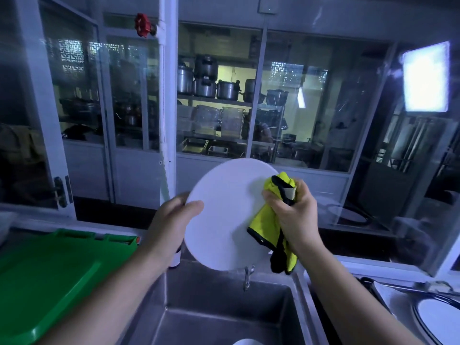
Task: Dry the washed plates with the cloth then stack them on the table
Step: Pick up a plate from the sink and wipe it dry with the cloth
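White plate [224, 220] in left fingers [194, 206], cloth [266, 225] in right fingers [275, 201]

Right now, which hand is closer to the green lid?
Left. The left hand holds the plate just past the green lid; the right hand, gripping the cloth, is farther right.

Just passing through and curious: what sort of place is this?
Most likely a restaurant kitchen's washing-up area: a deep steel sink in front, big metal pots stacked in the background, and a plate being wiped with a cloth.
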A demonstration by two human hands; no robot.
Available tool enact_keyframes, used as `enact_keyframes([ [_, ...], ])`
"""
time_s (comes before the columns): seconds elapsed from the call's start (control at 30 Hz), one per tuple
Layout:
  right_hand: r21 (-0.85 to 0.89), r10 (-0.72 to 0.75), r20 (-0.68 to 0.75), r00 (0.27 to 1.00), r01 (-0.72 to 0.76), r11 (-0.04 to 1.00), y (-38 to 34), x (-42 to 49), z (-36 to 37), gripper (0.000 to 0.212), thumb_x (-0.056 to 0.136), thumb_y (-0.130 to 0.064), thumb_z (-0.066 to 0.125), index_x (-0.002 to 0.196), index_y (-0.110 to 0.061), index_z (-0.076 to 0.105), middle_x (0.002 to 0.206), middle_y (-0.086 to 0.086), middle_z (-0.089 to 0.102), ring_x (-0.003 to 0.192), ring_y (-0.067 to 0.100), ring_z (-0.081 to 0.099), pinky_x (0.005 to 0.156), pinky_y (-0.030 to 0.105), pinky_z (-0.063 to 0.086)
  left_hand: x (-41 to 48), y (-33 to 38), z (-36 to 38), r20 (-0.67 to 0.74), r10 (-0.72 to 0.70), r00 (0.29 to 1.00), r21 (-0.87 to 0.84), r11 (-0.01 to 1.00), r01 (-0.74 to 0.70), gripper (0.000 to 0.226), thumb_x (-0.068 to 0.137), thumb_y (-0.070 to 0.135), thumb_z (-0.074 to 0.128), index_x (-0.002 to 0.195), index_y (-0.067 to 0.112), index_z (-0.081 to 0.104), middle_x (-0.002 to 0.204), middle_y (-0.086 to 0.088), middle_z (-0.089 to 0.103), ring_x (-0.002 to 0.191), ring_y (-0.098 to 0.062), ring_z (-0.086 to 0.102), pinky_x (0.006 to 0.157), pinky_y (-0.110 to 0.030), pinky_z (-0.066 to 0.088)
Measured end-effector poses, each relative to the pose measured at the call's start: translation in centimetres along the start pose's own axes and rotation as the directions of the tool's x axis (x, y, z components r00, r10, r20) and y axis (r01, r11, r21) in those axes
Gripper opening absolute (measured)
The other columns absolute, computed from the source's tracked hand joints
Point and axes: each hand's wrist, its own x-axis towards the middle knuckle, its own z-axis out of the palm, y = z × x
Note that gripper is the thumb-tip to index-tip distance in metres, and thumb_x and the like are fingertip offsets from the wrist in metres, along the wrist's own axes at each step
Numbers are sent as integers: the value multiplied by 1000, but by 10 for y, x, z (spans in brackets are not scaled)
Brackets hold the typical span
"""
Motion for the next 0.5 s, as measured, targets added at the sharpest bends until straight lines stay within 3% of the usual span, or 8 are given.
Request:
enact_keyframes([
  [0.1,-217,-110,110,988,132,967,-10,1,-3,35,71,-24,83,73,-40,52,66,-26,59,59,-5,52,53,7,38,20,14,-4,124,-41,991,184,983,17,53,67,61,60,90,14,69,87,-15,71,75,-37,66,73,-47,51],
  [0.13,-256,-123,130,984,153,955,-12,1,-4,37,69,-25,84,74,-42,52,68,-27,60,61,-5,53,54,7,39,23,16,-1,137,-15,991,250,968,-20,53,70,61,57,90,13,69,85,-14,72,75,-34,67,75,-48,52],
  [0.2,-307,-156,158,975,199,931,-19,3,-6,37,68,-27,84,82,-44,54,72,-22,63,68,-2,56,58,11,42,24,19,4,136,77,988,368,922,-122,55,78,59,52,83,6,66,70,-6,64,62,-20,58,65,-38,49],
  [0.27,-406,-301,234,925,374,834,-29,8,-8,37,67,-29,85,96,-31,62,77,-16,63,71,7,57,62,20,45,23,19,9,139,154,978,455,867,-201,55,83,56,49,72,3,60,60,2,53,54,-15,48,56,-30,37],
  [0.33,-511,-469,402,786,618,597,-41,13,-6,45,64,-36,80,103,-18,66,86,-5,67,72,20,61,59,28,47,23,20,15,191,234,953,553,777,-301,50,89,48,55,57,10,45,48,10,41,46,-6,35,49,-24,26],
  [0.4,-498,-493,561,665,747,441,-51,18,-3,51,61,-37,78,105,-15,67,90,1,69,70,27,65,57,31,48,22,22,23,225,278,934,594,721,-358,52,94,33,60,53,19,30,43,9,35,43,-9,31,44,-22,23],
  [0.5,-450,-480,573,664,745,493,-58,25,-4,51,59,-37,78,104,-14,68,90,0,70,71,24,64,60,27,45,18,23,29,159,299,941,525,782,-337,54,94,32,60,53,22,26,44,7,26,44,-10,23,43,-22,20],
])
